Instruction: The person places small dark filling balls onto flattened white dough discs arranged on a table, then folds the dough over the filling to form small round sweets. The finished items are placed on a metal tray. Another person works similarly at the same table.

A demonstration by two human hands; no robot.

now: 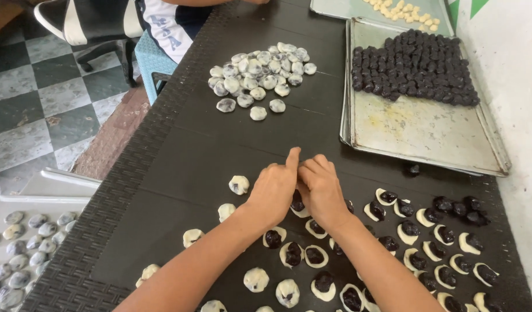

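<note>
A big black table [219, 150] holds a metal tray [422, 130] of dark balls [413, 66]. Near the tray, the left hand [275, 188] and right hand [321, 189] pinch together around a dough piece [298, 203].

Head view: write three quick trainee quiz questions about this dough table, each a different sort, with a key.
1. True or false: the metal tray holds dark filling balls.
2. Where do the left hand and right hand meet? A) above the open dough discs B) over the tray C) at the wrapped pile
3. Fill in: the table surface is ____ in colour.

Key: 1 true; 2 A; 3 black.
</note>
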